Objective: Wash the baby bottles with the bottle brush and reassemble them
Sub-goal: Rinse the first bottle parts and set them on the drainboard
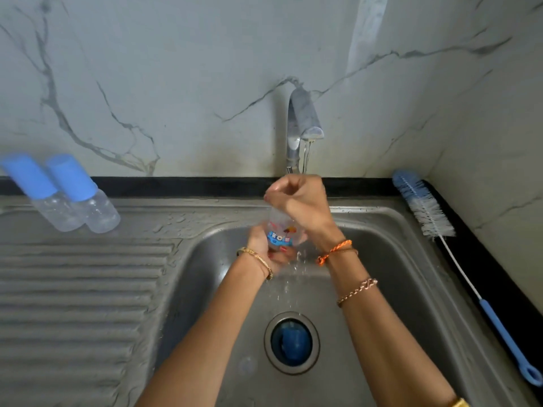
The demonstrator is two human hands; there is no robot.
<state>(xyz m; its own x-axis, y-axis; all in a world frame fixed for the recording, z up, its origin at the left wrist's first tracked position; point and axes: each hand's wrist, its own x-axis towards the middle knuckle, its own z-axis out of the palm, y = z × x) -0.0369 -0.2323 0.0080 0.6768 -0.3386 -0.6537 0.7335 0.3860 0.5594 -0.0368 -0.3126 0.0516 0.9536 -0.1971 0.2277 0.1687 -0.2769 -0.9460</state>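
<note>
- At the far left, on the steel draining board (82, 277) of the sink, two clear baby bottles (79, 201) with blue caps stand side by side, touching each other, near the back wall.
- Over the sink basin (382, 259), the left hand (264, 245) grips the lower part of a third clear bottle (280, 230), printed with a blue and red picture; its fingers are curled round the bottle from below.
- Just above, the right hand (296, 198) is closed round the top of the same bottle, fingers bent in a fist-like grip; whether it holds a cap or nipple there cannot be told.
- Behind the hands, the tap (302, 121) runs a thin stream, and drops fall from the bottle toward the drain (291, 342), where something blue sits.
- At the right, on the black bench (470, 259) edge, the bottle brush (426, 212) lies untouched, bristles toward the wall, blue handle toward the viewer.
</note>
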